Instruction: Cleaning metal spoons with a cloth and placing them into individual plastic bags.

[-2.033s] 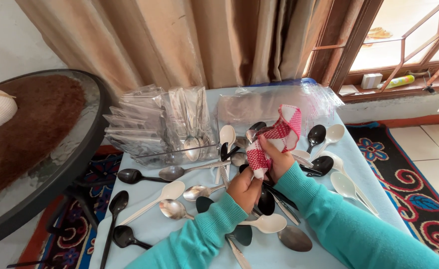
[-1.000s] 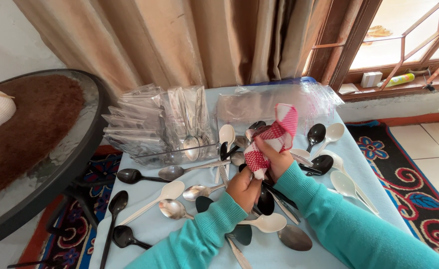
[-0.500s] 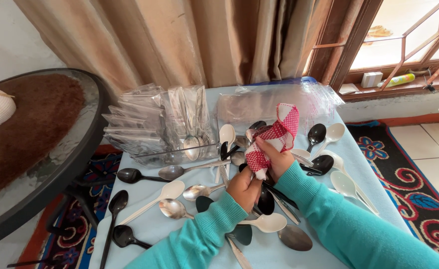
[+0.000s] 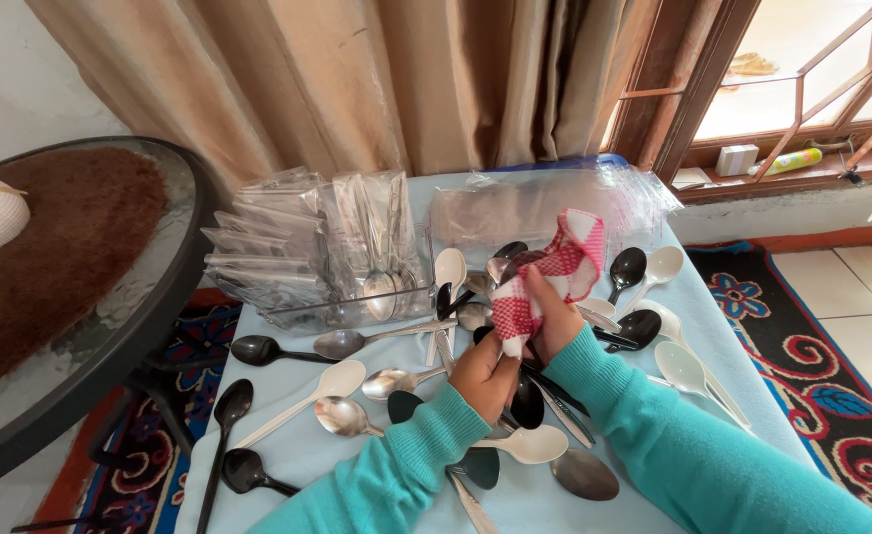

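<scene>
Both hands meet above the pale-blue covered desk (image 4: 287,391): the right hand (image 4: 552,321) has its grip closed around a red-and-white checked cloth (image 4: 547,277) bunched for wiping, and the left hand (image 4: 485,374) has its grip closed just below the cloth, on what I cannot tell.

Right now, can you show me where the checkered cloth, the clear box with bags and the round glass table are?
checkered cloth (image 4: 566,259), head view, upper fold.
clear box (image 4: 302,318), head view, front wall.
round glass table (image 4: 134,307), head view, bare glass rim.

Red-and-white checked cloth (image 4: 554,269), teal sleeves (image 4: 653,435), pale blue tablecloth (image 4: 287,445), black spoons (image 4: 258,348)
</scene>
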